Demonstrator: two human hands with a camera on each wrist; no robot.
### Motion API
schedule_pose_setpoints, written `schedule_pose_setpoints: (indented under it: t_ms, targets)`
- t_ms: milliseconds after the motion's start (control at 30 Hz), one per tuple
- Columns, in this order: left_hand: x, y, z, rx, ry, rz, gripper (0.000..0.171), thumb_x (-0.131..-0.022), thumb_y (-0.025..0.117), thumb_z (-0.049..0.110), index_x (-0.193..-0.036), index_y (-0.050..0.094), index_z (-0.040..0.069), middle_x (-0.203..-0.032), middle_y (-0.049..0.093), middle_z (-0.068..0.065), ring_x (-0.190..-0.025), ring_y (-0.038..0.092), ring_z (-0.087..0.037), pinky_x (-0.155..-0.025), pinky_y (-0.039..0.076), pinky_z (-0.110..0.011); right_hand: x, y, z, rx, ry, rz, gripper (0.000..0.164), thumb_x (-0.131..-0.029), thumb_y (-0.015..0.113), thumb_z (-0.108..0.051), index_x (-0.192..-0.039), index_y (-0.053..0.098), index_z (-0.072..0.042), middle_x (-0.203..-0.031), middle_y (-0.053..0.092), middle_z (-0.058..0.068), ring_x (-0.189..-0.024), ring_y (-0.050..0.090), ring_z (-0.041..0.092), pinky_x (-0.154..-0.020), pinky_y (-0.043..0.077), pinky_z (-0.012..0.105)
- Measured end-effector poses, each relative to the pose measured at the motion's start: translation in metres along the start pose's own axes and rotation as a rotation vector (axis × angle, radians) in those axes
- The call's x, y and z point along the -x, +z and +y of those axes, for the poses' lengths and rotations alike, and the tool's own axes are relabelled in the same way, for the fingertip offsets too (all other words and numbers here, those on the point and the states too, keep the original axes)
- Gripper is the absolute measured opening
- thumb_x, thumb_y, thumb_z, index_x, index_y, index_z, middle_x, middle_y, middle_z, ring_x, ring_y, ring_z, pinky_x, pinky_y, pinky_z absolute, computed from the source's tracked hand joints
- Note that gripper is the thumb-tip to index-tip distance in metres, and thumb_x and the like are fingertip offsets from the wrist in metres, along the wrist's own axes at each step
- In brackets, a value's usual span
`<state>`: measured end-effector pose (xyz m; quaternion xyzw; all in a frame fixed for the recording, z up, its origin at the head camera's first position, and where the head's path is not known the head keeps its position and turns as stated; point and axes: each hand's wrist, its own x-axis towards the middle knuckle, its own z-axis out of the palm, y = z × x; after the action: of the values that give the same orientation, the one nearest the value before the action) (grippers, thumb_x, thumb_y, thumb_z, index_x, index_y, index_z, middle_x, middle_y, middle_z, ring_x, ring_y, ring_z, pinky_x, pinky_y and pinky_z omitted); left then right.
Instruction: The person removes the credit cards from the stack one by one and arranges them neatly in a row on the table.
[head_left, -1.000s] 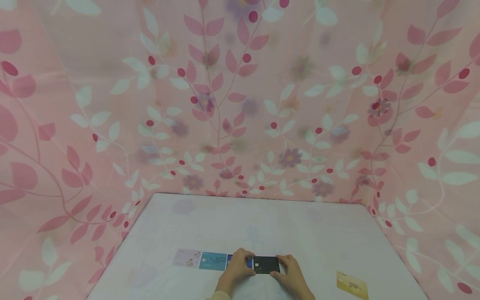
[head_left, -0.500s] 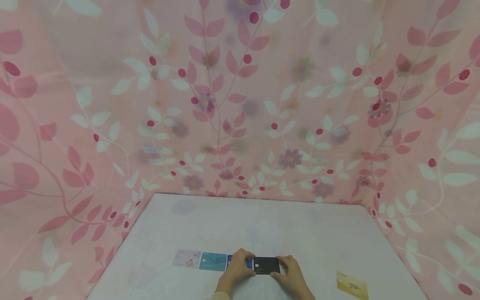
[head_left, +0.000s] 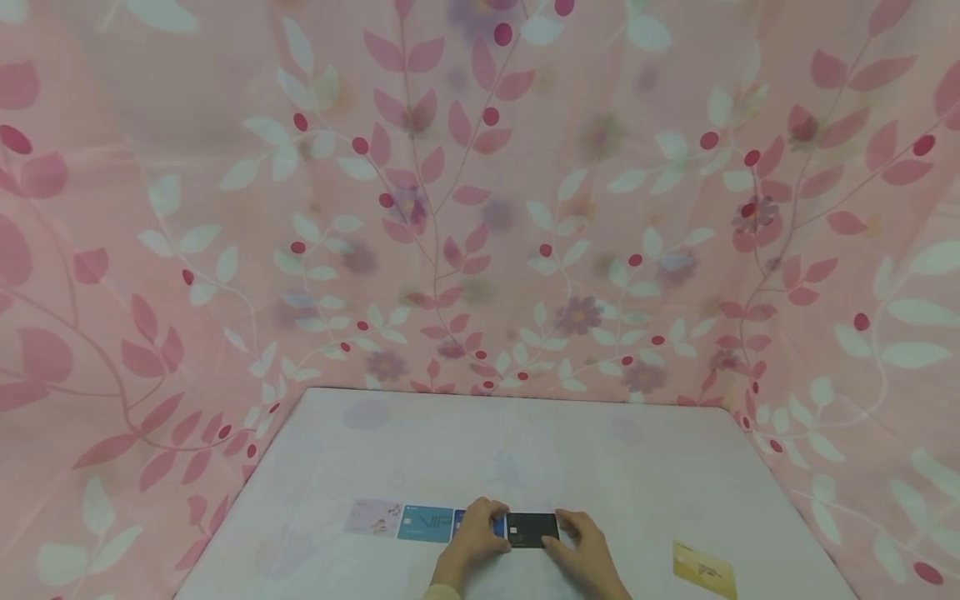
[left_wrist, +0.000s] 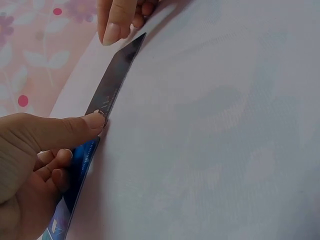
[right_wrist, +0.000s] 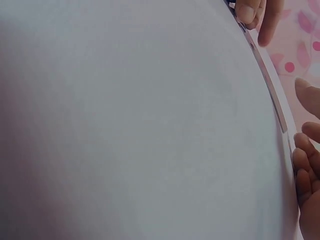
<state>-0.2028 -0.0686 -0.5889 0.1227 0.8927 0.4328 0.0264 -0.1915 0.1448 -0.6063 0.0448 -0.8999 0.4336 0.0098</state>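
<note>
A black card (head_left: 532, 529) marked VIP lies on the table as the rightmost in a row of cards. My left hand (head_left: 477, 531) holds its left end, the thumb (left_wrist: 95, 120) at the near corner and the index finger at the far corner. Part of the blue card (head_left: 498, 526) beside it is hidden under that hand. Around the black card's right end, my right hand (head_left: 583, 546) has its thumb near the lower corner and its fingers just off the upper one. The right wrist view shows this hand (right_wrist: 311, 165) beside the card's end, thumb and fingers apart.
To the left, the row continues with a teal VIP card (head_left: 425, 523) and a pale lilac flowered card (head_left: 372, 517). A gold card (head_left: 705, 569) lies tilted at the right of the white table (head_left: 600, 450). Pink leaf-patterned cloth (head_left: 480, 208) surrounds the table.
The fingers and thumb of my right hand have eased slightly away from the black card's right edge. My left hand and the cards have kept their places.
</note>
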Motion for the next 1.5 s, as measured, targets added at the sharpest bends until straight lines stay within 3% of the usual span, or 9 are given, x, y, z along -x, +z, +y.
schedule_pose_setpoints:
  t_ms: [167,267,400,600,800,933,1167,1333,1500]
  targets:
    - [-0.001,-0.003,0.005,0.015,-0.014,-0.006,0.052,-0.06,0.081,0.006,-0.108,0.063,-0.002,-0.089,0.055,-0.003,-0.076,0.046,-0.013,-0.069,0.043,-0.029,0.006,-0.007,0.001,-0.062,0.055,0.073,0.049,-0.077,0.076,-0.028,-0.116,0.06,-0.003,-0.094,0.058,0.001,-0.083,0.053,0.011,-0.074,0.049,0.028]
    - [-0.002,-0.003,0.007,0.008,-0.008,-0.012,0.051,-0.06,0.081,0.007,-0.108,0.063,-0.001,-0.089,0.056,-0.003,-0.077,0.047,-0.014,-0.071,0.043,-0.031,0.01,-0.014,0.004,-0.107,0.019,0.125,0.042,-0.077,0.076,-0.022,-0.112,0.063,-0.002,-0.089,0.059,0.001,-0.078,0.053,0.008,-0.068,0.048,0.023]
    - [-0.005,0.0,0.009,0.026,0.042,-0.004,0.05,-0.06,0.082,0.007,-0.106,0.064,-0.001,-0.088,0.058,-0.005,-0.075,0.048,-0.012,-0.069,0.044,-0.027,0.015,-0.026,0.008,-0.094,-0.016,0.172,0.033,-0.077,0.076,-0.017,-0.103,0.065,-0.002,-0.082,0.06,0.0,-0.07,0.053,0.004,-0.063,0.046,0.022]
    - [-0.014,0.007,0.013,0.161,0.122,-0.008,0.045,-0.063,0.082,0.001,-0.103,0.063,-0.006,-0.084,0.059,-0.008,-0.065,0.05,-0.005,-0.059,0.045,-0.019,0.023,-0.046,0.012,-0.055,0.041,0.177,0.032,-0.077,0.076,-0.017,-0.103,0.065,-0.001,-0.08,0.061,0.0,-0.068,0.053,0.003,-0.063,0.047,0.023]
    - [-0.021,0.021,0.018,0.205,0.156,0.008,0.04,-0.064,0.081,0.002,-0.099,0.065,-0.008,-0.081,0.063,-0.008,-0.065,0.053,-0.004,-0.061,0.046,-0.018,0.029,-0.059,0.032,-0.04,-0.022,0.269,0.03,-0.073,0.078,-0.012,-0.099,0.066,-0.002,-0.075,0.06,-0.005,-0.063,0.051,-0.002,-0.056,0.045,0.02]
    - [-0.025,0.035,0.02,0.222,0.2,0.08,0.036,-0.065,0.081,0.002,-0.095,0.066,-0.008,-0.077,0.063,-0.009,-0.063,0.054,-0.005,-0.059,0.047,-0.018,0.034,-0.069,0.044,-0.016,-0.071,0.322,0.029,-0.072,0.078,-0.012,-0.097,0.066,-0.002,-0.073,0.057,-0.009,-0.062,0.05,-0.003,-0.054,0.044,0.02]
    - [-0.026,0.055,0.031,0.214,0.204,0.127,0.036,-0.067,0.082,0.006,-0.097,0.065,-0.006,-0.076,0.062,-0.004,-0.065,0.052,-0.003,-0.06,0.046,-0.018,0.043,-0.097,0.059,0.121,-0.094,0.364,0.033,-0.068,0.081,-0.014,-0.093,0.066,0.002,-0.073,0.059,0.001,-0.064,0.047,-0.001,-0.053,0.041,0.021]
    - [-0.028,0.063,0.044,0.188,0.207,0.084,0.037,-0.067,0.082,0.007,-0.098,0.066,-0.006,-0.076,0.061,-0.003,-0.064,0.048,0.0,-0.059,0.045,-0.016,0.049,-0.123,0.075,0.201,0.026,0.27,0.044,-0.069,0.081,-0.019,-0.101,0.064,0.005,-0.085,0.062,0.013,-0.075,0.058,0.018,-0.064,0.052,0.037]
    - [-0.033,0.077,0.053,0.122,0.271,0.079,0.037,-0.066,0.083,0.009,-0.097,0.066,-0.005,-0.075,0.059,-0.001,-0.064,0.045,0.002,-0.059,0.043,-0.015,0.053,-0.145,0.092,0.252,0.131,0.162,0.058,-0.069,0.08,-0.027,-0.109,0.059,0.009,-0.091,0.062,0.019,-0.085,0.059,0.036,-0.074,0.05,0.052]
